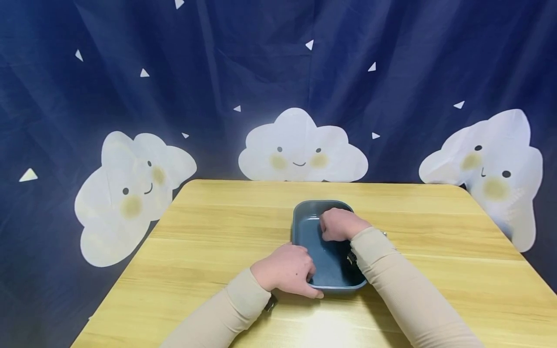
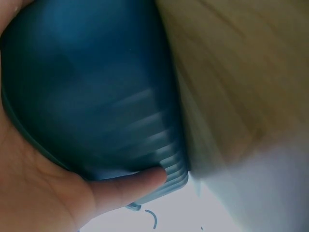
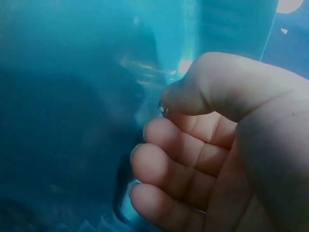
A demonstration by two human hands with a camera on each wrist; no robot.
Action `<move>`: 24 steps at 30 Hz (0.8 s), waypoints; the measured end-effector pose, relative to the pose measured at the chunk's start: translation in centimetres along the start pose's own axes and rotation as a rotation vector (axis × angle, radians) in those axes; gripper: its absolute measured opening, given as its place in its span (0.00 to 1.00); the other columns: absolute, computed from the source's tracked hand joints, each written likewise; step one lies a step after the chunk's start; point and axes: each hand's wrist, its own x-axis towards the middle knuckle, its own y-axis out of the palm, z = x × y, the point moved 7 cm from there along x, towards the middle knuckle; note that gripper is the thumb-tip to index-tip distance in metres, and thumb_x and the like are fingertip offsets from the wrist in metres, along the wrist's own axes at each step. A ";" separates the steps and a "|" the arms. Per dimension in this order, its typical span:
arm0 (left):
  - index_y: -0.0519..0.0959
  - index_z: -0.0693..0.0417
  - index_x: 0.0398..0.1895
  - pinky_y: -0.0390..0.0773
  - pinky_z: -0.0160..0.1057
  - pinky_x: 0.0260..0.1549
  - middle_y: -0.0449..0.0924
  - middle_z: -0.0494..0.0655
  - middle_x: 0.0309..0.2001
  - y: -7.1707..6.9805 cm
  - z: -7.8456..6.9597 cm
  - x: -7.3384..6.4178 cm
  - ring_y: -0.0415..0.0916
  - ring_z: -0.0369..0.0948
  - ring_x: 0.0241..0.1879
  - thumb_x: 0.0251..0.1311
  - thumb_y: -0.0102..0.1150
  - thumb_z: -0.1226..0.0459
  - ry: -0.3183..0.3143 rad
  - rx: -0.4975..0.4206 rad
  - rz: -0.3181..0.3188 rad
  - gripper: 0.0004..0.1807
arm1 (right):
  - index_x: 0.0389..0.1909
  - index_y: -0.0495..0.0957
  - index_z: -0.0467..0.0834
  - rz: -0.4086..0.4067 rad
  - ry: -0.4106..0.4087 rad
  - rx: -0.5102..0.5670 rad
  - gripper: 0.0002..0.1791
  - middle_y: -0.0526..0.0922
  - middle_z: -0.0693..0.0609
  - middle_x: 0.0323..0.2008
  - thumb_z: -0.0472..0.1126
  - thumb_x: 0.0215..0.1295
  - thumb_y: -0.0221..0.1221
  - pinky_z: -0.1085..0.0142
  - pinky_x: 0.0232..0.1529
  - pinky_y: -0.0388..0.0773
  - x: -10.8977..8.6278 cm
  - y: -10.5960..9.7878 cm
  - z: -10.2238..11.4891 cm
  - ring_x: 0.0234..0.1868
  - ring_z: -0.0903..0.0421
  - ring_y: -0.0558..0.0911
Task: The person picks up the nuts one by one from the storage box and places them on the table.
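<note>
A dark blue-grey rectangular plastic bin [image 1: 324,261] with rounded corners lies on the table. My left hand [image 1: 289,270] grips its near left corner, fingers over the rim. In the left wrist view the thumb [image 2: 128,188] presses along the bin's ribbed outer wall [image 2: 140,116]. Inside the bin, toward its far right part, is my right hand [image 1: 341,224] with curled fingers. The right wrist view shows thumb and index finger pinching a small dark shiny piece [image 3: 162,109], mostly hidden by the fingertips, close to the bin's inner surface [image 3: 72,121].
The bin rests on a light wooden table [image 1: 217,227] with rounded far corners. Behind the table hangs a dark blue curtain [image 1: 270,63] printed with white clouds and triangles. A tiny shiny thing [image 1: 385,234] shows beside the right sleeve; its kind is unclear.
</note>
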 end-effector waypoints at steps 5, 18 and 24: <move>0.73 0.33 0.11 0.66 0.36 0.26 0.67 0.29 0.19 0.0 0.0 0.0 0.66 0.32 0.27 0.50 0.61 0.29 -0.003 -0.012 0.011 0.26 | 0.14 0.70 0.51 -0.035 -0.016 0.017 0.14 0.62 0.59 0.13 0.37 0.56 0.60 0.65 0.21 0.61 -0.2 -0.4 0.2 0.16 0.59 0.62; 0.70 0.34 0.07 0.63 0.36 0.22 0.64 0.28 0.14 0.0 -0.1 0.2 0.64 0.31 0.23 0.49 0.62 0.29 0.013 0.010 -0.010 0.29 | 0.17 0.68 0.49 -0.178 -0.057 0.082 0.13 0.59 0.58 0.16 0.35 0.55 0.60 0.64 0.24 0.57 -2.4 -3.3 0.3 0.18 0.58 0.58; 0.71 0.33 0.08 0.64 0.36 0.24 0.65 0.26 0.15 0.0 0.0 0.1 0.65 0.31 0.24 0.49 0.62 0.29 0.005 0.005 -0.009 0.28 | 0.25 0.77 0.50 -0.239 -0.040 0.097 0.05 0.74 0.58 0.22 0.37 0.55 0.63 0.63 0.28 0.68 -4.1 -5.4 0.0 0.23 0.58 0.71</move>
